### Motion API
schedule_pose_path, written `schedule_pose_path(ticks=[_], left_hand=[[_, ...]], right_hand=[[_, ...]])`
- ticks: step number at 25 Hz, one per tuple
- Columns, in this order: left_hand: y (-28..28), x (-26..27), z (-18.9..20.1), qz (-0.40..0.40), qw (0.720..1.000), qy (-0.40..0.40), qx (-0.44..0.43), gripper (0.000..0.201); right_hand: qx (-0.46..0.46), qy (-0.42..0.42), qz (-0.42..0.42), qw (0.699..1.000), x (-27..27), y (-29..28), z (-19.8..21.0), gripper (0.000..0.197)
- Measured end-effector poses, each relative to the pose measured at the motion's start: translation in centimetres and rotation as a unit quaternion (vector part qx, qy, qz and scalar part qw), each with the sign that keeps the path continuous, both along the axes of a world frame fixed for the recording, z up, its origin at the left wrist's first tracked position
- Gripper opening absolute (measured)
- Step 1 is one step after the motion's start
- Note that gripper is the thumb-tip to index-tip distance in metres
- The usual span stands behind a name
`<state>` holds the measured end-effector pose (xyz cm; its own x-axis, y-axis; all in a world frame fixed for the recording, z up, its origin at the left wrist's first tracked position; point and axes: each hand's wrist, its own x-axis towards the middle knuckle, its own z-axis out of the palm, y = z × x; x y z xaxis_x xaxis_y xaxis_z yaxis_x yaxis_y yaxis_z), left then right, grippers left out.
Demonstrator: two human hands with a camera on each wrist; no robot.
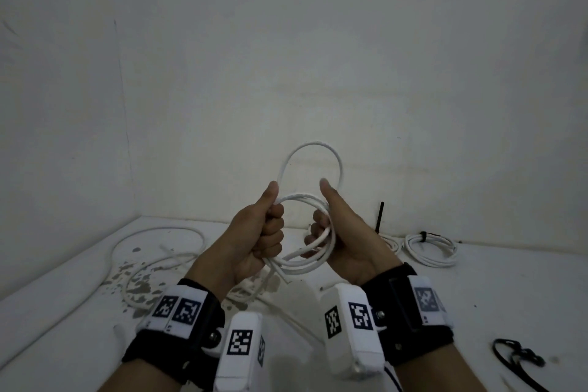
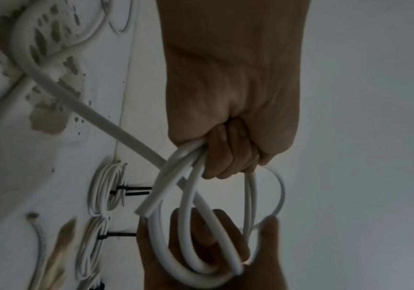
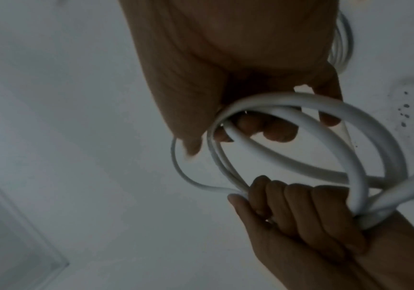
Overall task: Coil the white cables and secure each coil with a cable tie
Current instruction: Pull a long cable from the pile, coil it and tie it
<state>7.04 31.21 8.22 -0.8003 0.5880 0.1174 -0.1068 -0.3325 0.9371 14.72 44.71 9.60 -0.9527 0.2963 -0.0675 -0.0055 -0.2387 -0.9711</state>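
The half-coiled white cable hangs in the air above the tabletop. The left hand grips its loops in a fist; the right hand curls round the opposite side, thumb raised. A tied coil lies right.

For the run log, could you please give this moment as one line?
left hand: grips white cable coil | right hand: holds coil, fingers through loops | tied coil: on table, right | tie: not yet on
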Motion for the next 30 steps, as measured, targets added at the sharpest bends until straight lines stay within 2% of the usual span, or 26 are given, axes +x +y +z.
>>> schedule_pose_path(ticks=[1, 3, 6, 8, 9, 12, 15, 18, 21, 23, 26, 28, 29, 30], left_hand=[[-0.2, 0.0, 0.0, 0.005, 1.000, 0.004, -0.002, 0.047], [-0.3, -0.2, 0.0, 0.014, 1.000, 0.012, 0.002, 0.047], [-0.4, -0.5, 0.0, 0.033, 0.999, 0.026, -0.003, 0.048], [-0.7, -0.9, -0.1, 0.049, 0.998, 0.038, -0.019, 0.049], [-0.8, -1.0, -0.2, 0.053, 0.997, 0.040, -0.026, 0.049], [-0.8, -1.3, -0.5, 0.055, 0.997, 0.043, -0.035, 0.050], [-1.2, -2.3, -1.0, 0.093, 0.994, 0.041, -0.030, 0.050], [-4.3, -5.0, -1.7, 0.153, 0.988, 0.004, -0.003, 0.048], [-6.0, -6.6, -2.9, 0.174, 0.985, -0.013, -0.010, 0.050], [-5.4, -6.8, -3.5, 0.177, 0.984, -0.013, -0.011, 0.050], [-5.7, -7.3, -3.9, 0.194, 0.981, -0.032, 0.005, 0.049], [-6.9, -8.0, -4.2, 0.209, 0.977, -0.046, 0.020, 0.048], [-7.3, -8.4, -4.3, 0.213, 0.975, -0.055, 0.029, 0.047], [-7.4, -8.5, -4.4, 0.216, 0.973, -0.063, 0.042, 0.047]], right_hand=[[0.025, 0.011, 0.016, 1.000, 0.0, -0.1, -0.2, 0.051], [0.151, 0.029, 0.014, 0.988, -0.1, -0.1, -0.7, 0.046], [0.344, 0.008, -0.049, 0.938, -0.1, -0.1, -0.7, 0.035], [0.446, -0.023, -0.047, 0.893, 0.4, 0.0, -0.4, 0.029], [0.464, -0.042, -0.028, 0.884, 0.8, 0.2, 0.0, 0.029], [0.408, -0.076, 0.053, 0.908, 1.9, 0.1, 1.0, 0.022], [0.437, -0.095, 0.034, 0.894, 2.9, 0.9, 1.5, 0.015], [0.442, -0.056, -0.072, 0.893, 4.3, 4.1, 2.7, 0.010], [0.354, 0.017, -0.223, 0.908, 4.9, 6.2, 3.4, 0.021], [0.317, 0.046, -0.254, 0.912, 4.4, 5.6, 3.3, 0.025], [0.261, 0.072, -0.241, 0.932, 4.4, 5.3, 3.7, 0.013], [0.229, 0.081, -0.174, 0.954, 5.1, 5.5, 4.6, 0.007], [0.245, 0.078, -0.135, 0.957, 5.5, 5.4, 4.9, 0.006], [0.294, 0.068, -0.105, 0.948, 5.8, 5.1, 4.9, 0.004]])
